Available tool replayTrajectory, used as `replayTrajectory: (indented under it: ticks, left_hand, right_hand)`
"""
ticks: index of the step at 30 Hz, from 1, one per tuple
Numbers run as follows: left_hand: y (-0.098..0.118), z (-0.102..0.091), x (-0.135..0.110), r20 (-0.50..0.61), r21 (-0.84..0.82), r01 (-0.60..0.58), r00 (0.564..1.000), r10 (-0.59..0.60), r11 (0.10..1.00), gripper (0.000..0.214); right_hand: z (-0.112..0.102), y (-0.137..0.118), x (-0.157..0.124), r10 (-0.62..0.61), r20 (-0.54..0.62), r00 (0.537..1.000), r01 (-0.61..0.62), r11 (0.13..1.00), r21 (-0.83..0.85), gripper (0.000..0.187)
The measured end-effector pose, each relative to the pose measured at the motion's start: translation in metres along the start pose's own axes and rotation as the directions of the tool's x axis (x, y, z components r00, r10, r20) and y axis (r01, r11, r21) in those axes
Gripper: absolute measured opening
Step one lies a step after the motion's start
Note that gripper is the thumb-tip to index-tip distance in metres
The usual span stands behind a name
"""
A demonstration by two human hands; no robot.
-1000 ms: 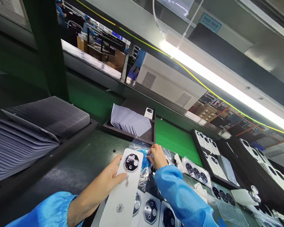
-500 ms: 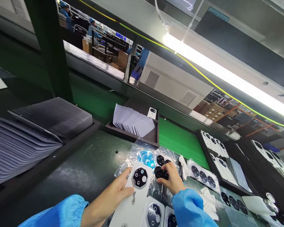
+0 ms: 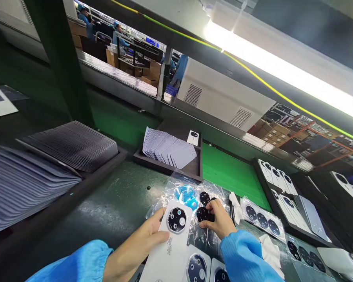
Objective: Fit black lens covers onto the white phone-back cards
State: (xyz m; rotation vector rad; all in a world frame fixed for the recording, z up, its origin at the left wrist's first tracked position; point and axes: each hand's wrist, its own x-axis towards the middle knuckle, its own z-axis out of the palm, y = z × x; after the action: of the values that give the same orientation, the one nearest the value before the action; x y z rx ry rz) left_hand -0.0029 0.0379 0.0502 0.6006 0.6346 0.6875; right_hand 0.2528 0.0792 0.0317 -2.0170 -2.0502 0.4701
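My left hand (image 3: 144, 239) grips a white phone back panel (image 3: 176, 250) by its edge, thumb across its face. The panel is tilted, its octagonal black camera area at the top. My right hand (image 3: 220, 221) has thumb and fingers round a black camera lens cover (image 3: 202, 214), which lies low among others of its kind on a clear plastic bag (image 3: 172, 184). Whether it is lifted off the bag I cannot tell. Beside these covers are crumpled blue film pieces (image 3: 188, 197). Two more white panels (image 3: 205, 261) lie below my hands, partly cut off by the frame.
Dark trays of stacked grey panels (image 3: 73, 145) stand at left, and another tray (image 3: 164, 172) of fanned panels at the back. Right are bagged lens covers (image 3: 262, 220), a white cloth (image 3: 270, 250), a white bottle (image 3: 338, 256) and a tray of white panels (image 3: 294, 209). A lamp (image 3: 282, 66) hangs overhead.
The view has shifted slightly, so the bench items sit a little further right. Both hands keep nearly the same positions, the left on the panel and the right at the lens covers.
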Motion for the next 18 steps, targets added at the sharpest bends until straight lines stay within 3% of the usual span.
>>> replayTrajectory:
  ticks: [6, 11, 18]
  left_hand:
    - [-0.01, -0.009, -0.001, -0.034, 0.017, -0.015, 0.999, 0.016, 1.0, 0.068]
    - [-0.005, -0.004, 0.003, -0.056, 0.016, 0.003, 0.998, -0.002, 1.0, 0.066]
    - [0.003, 0.005, 0.007, -0.062, 0.033, 0.047, 0.997, -0.044, 0.998, 0.073]
  right_hand:
    - [0.004, -0.003, -0.009, -0.05, -0.004, 0.999, 0.05, 0.996, -0.07, 0.031]
    - [0.01, -0.005, -0.017, -0.159, -0.035, 0.987, 0.155, 0.983, -0.095, 0.039]
    - [0.014, -0.003, -0.02, -0.316, -0.184, 0.931, 0.305, 0.948, -0.085, 0.038]
